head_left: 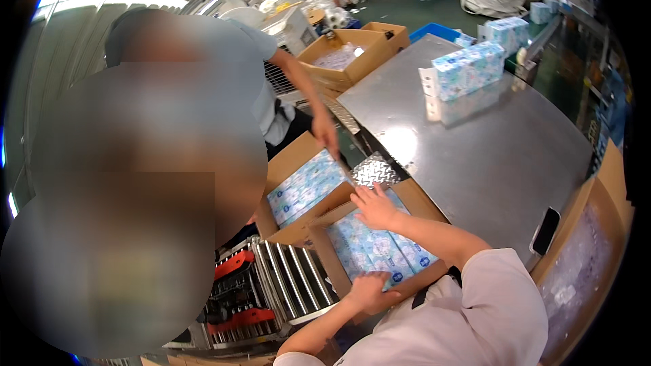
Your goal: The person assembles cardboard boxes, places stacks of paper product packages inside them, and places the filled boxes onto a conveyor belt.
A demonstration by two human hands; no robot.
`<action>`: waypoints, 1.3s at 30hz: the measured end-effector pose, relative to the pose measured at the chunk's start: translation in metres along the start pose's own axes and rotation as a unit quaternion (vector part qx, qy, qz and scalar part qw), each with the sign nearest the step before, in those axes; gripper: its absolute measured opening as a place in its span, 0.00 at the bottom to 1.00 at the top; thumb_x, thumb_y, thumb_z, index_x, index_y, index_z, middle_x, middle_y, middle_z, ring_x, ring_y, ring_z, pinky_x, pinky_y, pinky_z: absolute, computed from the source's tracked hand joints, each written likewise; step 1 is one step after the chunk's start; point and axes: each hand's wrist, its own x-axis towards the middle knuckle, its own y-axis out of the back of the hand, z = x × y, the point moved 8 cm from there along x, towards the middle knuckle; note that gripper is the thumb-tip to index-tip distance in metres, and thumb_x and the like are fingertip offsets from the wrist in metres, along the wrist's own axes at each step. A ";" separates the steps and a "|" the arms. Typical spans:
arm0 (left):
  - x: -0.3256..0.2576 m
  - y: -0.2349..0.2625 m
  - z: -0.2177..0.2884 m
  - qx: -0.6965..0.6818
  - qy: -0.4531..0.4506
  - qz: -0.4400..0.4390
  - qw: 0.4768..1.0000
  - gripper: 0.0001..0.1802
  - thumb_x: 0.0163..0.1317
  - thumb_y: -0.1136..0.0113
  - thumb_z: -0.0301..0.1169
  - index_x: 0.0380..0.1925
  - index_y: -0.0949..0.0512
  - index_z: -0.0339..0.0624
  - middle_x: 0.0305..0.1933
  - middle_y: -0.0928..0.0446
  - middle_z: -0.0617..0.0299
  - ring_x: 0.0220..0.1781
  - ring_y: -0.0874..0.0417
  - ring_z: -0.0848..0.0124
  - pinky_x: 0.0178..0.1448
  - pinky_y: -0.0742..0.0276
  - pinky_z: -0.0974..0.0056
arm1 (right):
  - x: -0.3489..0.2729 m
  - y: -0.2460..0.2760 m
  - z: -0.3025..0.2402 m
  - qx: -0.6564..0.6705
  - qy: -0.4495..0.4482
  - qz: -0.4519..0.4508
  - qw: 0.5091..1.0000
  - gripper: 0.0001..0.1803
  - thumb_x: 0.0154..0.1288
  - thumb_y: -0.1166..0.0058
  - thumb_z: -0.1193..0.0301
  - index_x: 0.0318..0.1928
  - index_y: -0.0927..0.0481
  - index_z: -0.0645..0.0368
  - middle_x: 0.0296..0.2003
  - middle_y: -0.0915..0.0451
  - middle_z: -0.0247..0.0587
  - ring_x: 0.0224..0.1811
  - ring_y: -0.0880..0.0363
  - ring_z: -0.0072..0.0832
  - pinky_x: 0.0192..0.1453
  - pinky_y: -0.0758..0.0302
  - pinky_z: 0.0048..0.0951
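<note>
An open cardboard box (328, 257) stands right in front of me, filled with blue-and-white patterned packs (366, 247). My right hand (374, 209) reaches over the box's far side, fingers spread on the far end of the packs. At the near side my left hand (369, 291) lies on the packs' near end with its fingers out, holding nothing. Beyond it to the left is a second open box (319, 209) holding similar packs (308, 186). A co-worker's hand (325, 134) is at that box's far edge.
A metal table (468, 156) extends to the right, bearing patterned packs (469, 71) and a phone (545, 230). A roller conveyor (295, 278) runs at the left. At the far right stands a carton (576, 264) with clear plastic inside. Another carton (339, 61) stands behind the co-worker's arm.
</note>
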 end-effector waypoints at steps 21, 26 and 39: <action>0.029 0.050 -0.006 0.033 0.155 0.073 0.985 0.14 0.54 0.43 0.43 0.28 0.24 0.43 0.30 0.22 0.54 0.34 0.20 0.56 0.36 0.26 0.57 | -0.121 -0.062 0.003 0.122 -0.040 0.019 0.992 0.22 0.66 0.66 0.59 0.53 0.32 0.59 0.59 0.37 0.42 0.67 0.50 0.34 0.69 0.56 0.44; -0.066 0.069 -0.230 -0.184 0.370 0.530 0.741 0.19 0.61 0.51 0.41 0.40 0.29 0.33 0.45 0.28 0.44 0.47 0.27 0.55 0.52 0.32 0.54 | -0.127 -0.057 0.013 0.138 -0.038 0.030 0.989 0.21 0.65 0.63 0.61 0.52 0.31 0.60 0.58 0.36 0.44 0.65 0.46 0.36 0.69 0.55 0.44; 0.114 -0.010 -0.151 -0.003 0.384 0.298 0.874 0.37 0.58 0.55 0.47 0.62 0.46 0.37 0.67 0.51 0.42 0.70 0.56 0.49 0.68 0.64 0.45 | -0.122 -0.045 0.002 0.057 0.010 0.045 0.997 0.20 0.56 0.52 0.65 0.49 0.28 0.60 0.53 0.32 0.42 0.62 0.41 0.35 0.63 0.47 0.47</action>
